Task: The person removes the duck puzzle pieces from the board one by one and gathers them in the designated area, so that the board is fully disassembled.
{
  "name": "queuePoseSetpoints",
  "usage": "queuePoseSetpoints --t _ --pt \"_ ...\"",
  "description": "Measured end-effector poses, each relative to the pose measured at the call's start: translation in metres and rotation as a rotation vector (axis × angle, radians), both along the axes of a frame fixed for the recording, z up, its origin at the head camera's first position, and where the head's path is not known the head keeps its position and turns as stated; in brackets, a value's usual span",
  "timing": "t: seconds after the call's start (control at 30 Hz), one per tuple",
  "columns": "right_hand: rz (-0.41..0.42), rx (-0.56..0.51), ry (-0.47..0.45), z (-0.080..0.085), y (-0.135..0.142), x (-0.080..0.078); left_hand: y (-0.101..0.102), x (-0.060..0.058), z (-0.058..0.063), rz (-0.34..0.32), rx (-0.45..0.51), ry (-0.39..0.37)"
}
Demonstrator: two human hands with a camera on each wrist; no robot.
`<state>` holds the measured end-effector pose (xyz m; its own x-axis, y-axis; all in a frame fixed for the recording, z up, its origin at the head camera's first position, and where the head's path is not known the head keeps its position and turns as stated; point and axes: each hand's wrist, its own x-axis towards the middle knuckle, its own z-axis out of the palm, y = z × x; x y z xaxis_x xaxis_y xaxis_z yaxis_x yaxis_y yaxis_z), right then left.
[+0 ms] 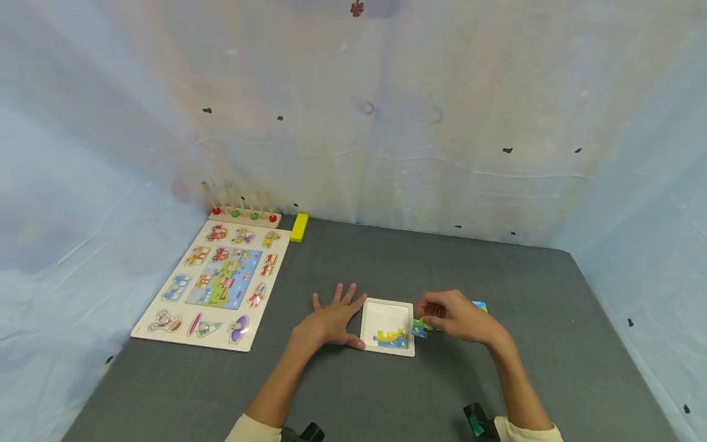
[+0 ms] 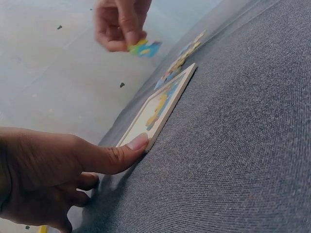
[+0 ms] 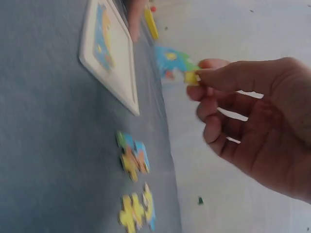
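My right hand (image 1: pixel 455 316) pinches a blue, green and yellow jigsaw piece (image 3: pixel 172 63) between thumb and fingers, raised above the table beside a small wooden puzzle tray (image 1: pixel 388 301). Several joined pieces (image 1: pixel 393 340), yellow and blue, lie along the tray's near side; bare wood shows in the rest of it. My left hand (image 1: pixel 331 322) has its fingers spread at the tray's left side. In the left wrist view its thumb (image 2: pixel 119 156) rests on the tray's corner. Loose jigsaw pieces (image 3: pixel 133 153) lie on the cloth to the right of the tray, partly hidden by my right hand in the head view.
At the left lies a large wooden peg puzzle board (image 1: pixel 229 316) with vehicle and toy pictures. Behind it stands a rack of wooden pegs (image 1: pixel 245 218) with red and green beads. A yellow block (image 1: pixel 299 227) sits beside it. Pale curtains (image 1: pixel 386 123) enclose the grey table (image 1: pixel 397 399).
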<state>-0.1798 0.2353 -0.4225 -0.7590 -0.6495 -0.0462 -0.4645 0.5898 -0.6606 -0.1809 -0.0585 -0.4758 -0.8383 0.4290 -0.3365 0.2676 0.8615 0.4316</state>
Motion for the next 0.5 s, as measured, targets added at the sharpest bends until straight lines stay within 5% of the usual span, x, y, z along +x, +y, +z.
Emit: queuePoseSetpoints --t 0.27,0.5 --pt "0.090 0.069 -0.059 -0.010 0.022 0.000 0.000 0.000 0.000 0.003 -0.004 0.000" --pt "0.005 0.110 0.039 -0.026 0.026 0.007 0.002 0.000 0.001 0.001 0.007 -0.005"
